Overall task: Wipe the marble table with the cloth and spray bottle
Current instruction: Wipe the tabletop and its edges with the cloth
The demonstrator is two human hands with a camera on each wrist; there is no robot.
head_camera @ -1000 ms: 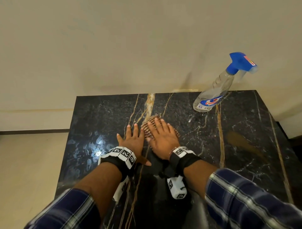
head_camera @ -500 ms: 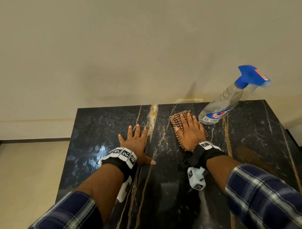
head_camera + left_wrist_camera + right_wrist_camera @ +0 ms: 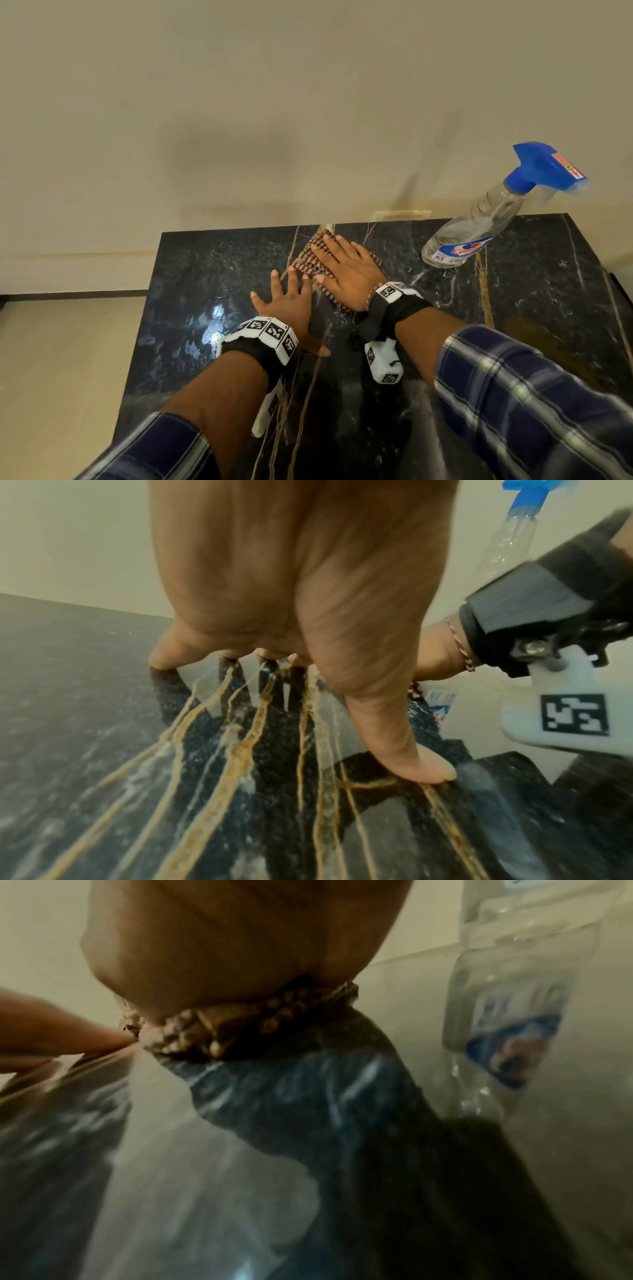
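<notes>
The cloth [image 3: 310, 262] is a small brown checked rag, and it lies flat on the marble table [image 3: 534, 294] close to the back edge, about halfway along it. The right hand [image 3: 346, 270] lies on top of the cloth with its fingers straight and spread, pressing it down; it is not curled round it. The right wrist view shows the cloth squashed under the palm and the shiny, wet-looking stone in front of it. The left hand [image 3: 287, 301] is just beside it, flat on the bare stone with its fingers spread wide, holding nothing, and its fingertips come very near the cloth's edge. The spray bottle [image 3: 479, 233] with the blue top stands by the back right corner, apart from both hands, and nobody is touching it. This looks like the wiping step, with the spraying probably done, since pale smears show on the stone. The next move likely calls for sliding the cloth over parts not wiped yet, such as the left side and the front edge, while pressing down so that it does not bunch up.
</notes>
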